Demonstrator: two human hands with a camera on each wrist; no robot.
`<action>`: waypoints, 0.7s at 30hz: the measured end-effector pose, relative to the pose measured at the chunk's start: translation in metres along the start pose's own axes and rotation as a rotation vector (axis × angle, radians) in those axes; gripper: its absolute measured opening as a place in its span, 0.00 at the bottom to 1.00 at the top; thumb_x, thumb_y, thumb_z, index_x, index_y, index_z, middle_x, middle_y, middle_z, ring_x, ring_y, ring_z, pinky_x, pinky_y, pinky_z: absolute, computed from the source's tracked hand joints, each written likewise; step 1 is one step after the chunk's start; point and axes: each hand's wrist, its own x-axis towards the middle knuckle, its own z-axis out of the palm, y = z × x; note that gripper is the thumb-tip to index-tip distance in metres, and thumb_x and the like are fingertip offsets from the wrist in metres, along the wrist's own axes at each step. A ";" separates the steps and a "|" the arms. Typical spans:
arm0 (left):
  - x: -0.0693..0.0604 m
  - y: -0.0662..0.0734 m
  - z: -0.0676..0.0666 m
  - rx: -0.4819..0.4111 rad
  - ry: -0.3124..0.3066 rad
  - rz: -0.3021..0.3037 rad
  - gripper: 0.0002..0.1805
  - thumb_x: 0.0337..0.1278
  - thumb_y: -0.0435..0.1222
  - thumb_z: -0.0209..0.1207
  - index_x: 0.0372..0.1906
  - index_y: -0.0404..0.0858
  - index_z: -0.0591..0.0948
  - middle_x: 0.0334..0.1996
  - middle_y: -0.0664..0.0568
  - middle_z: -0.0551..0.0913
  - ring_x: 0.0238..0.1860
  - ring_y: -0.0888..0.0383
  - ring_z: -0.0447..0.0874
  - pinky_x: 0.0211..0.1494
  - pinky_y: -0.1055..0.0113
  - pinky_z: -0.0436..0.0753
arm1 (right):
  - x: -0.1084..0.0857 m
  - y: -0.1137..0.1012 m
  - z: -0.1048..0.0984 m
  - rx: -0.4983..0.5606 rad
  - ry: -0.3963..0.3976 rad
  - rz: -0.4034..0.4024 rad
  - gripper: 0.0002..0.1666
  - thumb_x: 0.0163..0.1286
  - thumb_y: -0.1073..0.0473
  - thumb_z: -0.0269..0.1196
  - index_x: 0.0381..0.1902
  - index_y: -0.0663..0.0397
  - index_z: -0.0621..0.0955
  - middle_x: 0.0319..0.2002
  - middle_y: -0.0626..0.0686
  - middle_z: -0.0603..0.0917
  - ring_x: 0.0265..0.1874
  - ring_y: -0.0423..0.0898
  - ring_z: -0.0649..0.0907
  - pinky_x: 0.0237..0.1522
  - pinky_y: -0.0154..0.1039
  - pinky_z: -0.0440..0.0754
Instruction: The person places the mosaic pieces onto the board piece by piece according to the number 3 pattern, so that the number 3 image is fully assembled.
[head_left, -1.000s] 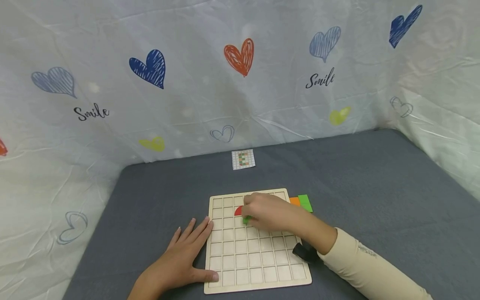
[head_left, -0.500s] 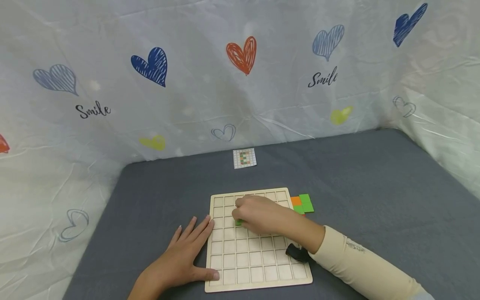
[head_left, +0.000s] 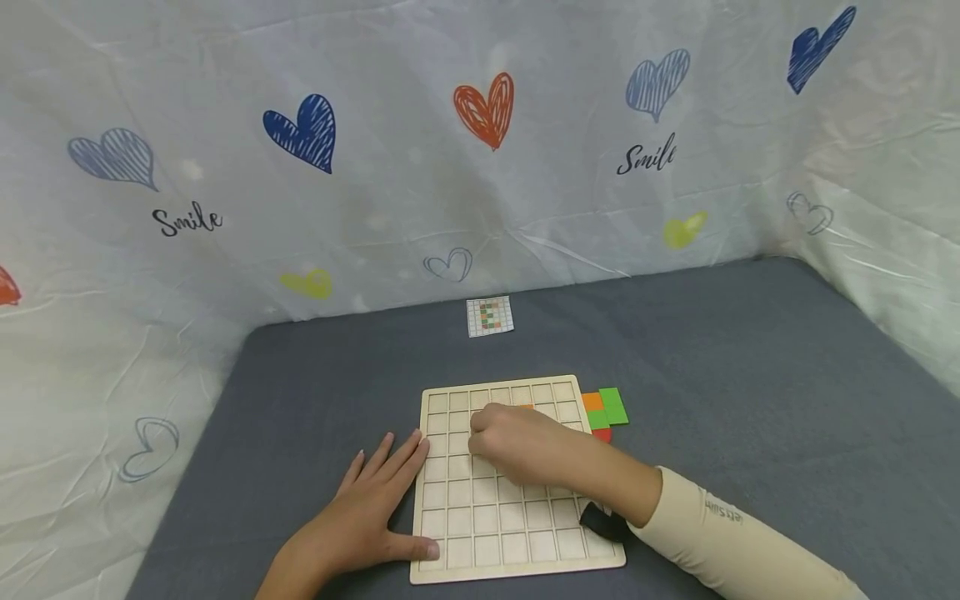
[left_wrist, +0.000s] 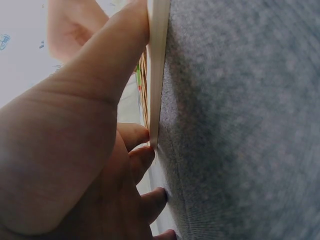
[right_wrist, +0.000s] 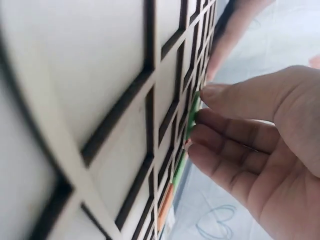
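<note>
Board (head_left: 517,533) on table (head_left: 300,400), 1 green tile (right_wrist: 191,119) pinched

Pale wood in square cells, it lies flat. The left hand (head_left: 367,517) spreads its fingers wide, touching the left edge. The right hand (head_left: 525,442) has bent fingers — thumb and fingertips nearly together on the tile at the grid. Seen from the head, that hand hides the tile; the left wrist view crops the little finger.

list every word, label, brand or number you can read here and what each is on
"Smile": white heart-print backdrop, picture left.
"Smile": same backdrop, picture right.
Cream right sleeve: lettering, too blurred to read surely.
Small gridded card: too small to tell if it bears text.
</note>
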 end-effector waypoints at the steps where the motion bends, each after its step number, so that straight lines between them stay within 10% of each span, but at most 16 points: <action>1: 0.000 0.000 0.000 0.002 0.002 -0.002 0.64 0.44 0.72 0.63 0.81 0.44 0.53 0.80 0.52 0.48 0.78 0.38 0.38 0.70 0.30 0.38 | -0.003 -0.001 -0.001 0.011 0.007 -0.006 0.11 0.66 0.67 0.66 0.26 0.48 0.84 0.28 0.44 0.76 0.30 0.40 0.75 0.31 0.28 0.74; 14: 0.003 0.000 0.003 -0.019 -0.030 -0.027 0.65 0.42 0.73 0.63 0.81 0.46 0.52 0.80 0.54 0.47 0.78 0.38 0.37 0.69 0.29 0.37 | -0.053 0.026 -0.011 0.423 0.027 -0.055 0.09 0.68 0.71 0.62 0.36 0.53 0.85 0.41 0.44 0.84 0.43 0.37 0.80 0.49 0.31 0.78; 21: 0.002 -0.001 0.001 -0.009 -0.021 -0.018 0.65 0.43 0.73 0.63 0.82 0.46 0.51 0.80 0.54 0.46 0.78 0.39 0.36 0.70 0.29 0.37 | -0.084 0.070 -0.032 0.374 0.100 0.198 0.11 0.64 0.71 0.68 0.42 0.55 0.88 0.42 0.46 0.86 0.40 0.43 0.83 0.42 0.42 0.83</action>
